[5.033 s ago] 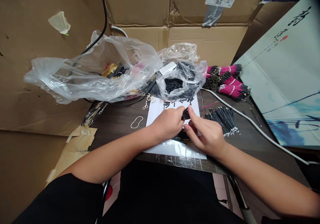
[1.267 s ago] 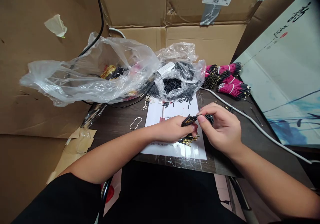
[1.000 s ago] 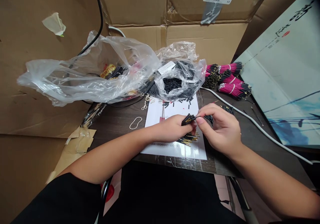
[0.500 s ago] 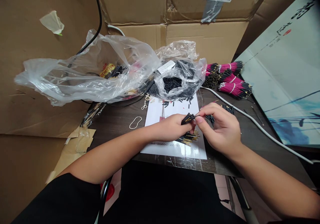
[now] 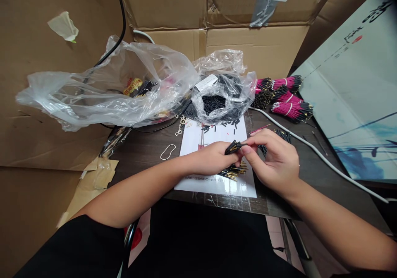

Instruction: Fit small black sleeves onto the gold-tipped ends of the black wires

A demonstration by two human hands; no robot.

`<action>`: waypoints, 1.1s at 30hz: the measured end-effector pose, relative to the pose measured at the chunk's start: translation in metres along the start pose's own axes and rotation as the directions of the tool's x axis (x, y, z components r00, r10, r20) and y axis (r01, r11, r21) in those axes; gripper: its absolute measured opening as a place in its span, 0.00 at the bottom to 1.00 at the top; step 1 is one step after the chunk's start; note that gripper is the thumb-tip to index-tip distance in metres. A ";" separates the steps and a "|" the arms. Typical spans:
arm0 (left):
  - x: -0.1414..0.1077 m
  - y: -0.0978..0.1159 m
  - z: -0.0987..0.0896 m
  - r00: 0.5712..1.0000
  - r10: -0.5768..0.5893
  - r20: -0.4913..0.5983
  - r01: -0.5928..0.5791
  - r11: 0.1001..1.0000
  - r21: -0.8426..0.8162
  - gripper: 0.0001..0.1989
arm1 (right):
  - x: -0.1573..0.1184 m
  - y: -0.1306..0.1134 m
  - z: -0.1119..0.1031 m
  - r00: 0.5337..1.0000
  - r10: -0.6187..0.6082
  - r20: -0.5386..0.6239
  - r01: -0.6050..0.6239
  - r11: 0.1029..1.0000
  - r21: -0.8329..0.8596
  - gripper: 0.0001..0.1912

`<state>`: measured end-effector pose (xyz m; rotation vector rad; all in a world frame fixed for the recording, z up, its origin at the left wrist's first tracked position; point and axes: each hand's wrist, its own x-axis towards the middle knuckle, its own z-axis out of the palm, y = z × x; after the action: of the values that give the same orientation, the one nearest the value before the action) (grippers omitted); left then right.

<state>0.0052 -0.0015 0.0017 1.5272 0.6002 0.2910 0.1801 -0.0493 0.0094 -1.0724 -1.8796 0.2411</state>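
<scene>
Left of the white printed sheet (image 5: 211, 135) on our dark desk (image 5: 145, 166), a crumpled clear plastic bag (image 5: 93, 100) holds a red-and-yellow packet and some black pieces, and nearer the sheet lies a pale rubber band (image 5: 168, 152). Just beyond the sheet sits a second clear bag (image 5: 214, 104) full of short black tubes, with a few loose ones along the sheet's far edge.

Over the sheet, our left hand (image 5: 212, 158) is clenched around a small black connector (image 5: 233, 147), while our right hand (image 5: 276, 160) pinches thin dark wires (image 5: 262, 147) close beside it. A bunch of gold-tipped wires (image 5: 232, 171) lies on the sheet beneath them. The step in hand looks like close work at that connector, and it calls for a steady, fine pinch.

Along the sheet's near edge, the print reads roughly "RS-206DC-E001", its start unclear. Right of the sheet lie bundled magenta wires (image 5: 290, 108) and a white cable (image 5: 319, 158). Further right stands a calligraphy poster (image 5: 350, 83) with a red seal, its characters unreadable to us.
</scene>
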 end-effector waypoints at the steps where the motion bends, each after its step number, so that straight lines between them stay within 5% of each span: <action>1: -0.001 0.000 0.000 1.000 -0.024 0.016 0.025 0.999 -0.034 0.16 | 0.000 0.001 0.000 1.000 0.002 0.000 -0.002 1.000 0.014 0.08; 8: -0.007 0.004 -0.001 0.963 -0.188 0.195 0.229 0.948 -0.219 0.18 | 0.000 0.004 0.001 0.998 0.044 0.054 -0.052 0.985 0.167 0.10; 18: -0.007 0.003 -0.002 0.956 -0.188 0.227 0.238 0.946 -0.220 0.19 | 0.002 0.005 -0.005 0.991 0.006 0.134 -0.027 0.987 0.161 0.10; 26: -0.007 0.002 -0.004 0.956 -0.198 0.216 0.234 0.960 -0.155 0.15 | 0.009 0.003 -0.013 0.953 -0.130 0.273 0.158 0.984 -0.081 0.09; 33: -0.006 0.002 -0.003 0.962 -0.197 0.187 0.240 0.940 -0.243 0.14 | 0.000 0.004 -0.007 0.943 -0.294 0.157 0.333 0.864 -0.378 0.21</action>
<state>-0.0009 -0.0026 0.0050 1.2010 0.5732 0.0710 0.1878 -0.0481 0.0109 -1.0070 -2.2151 -0.3030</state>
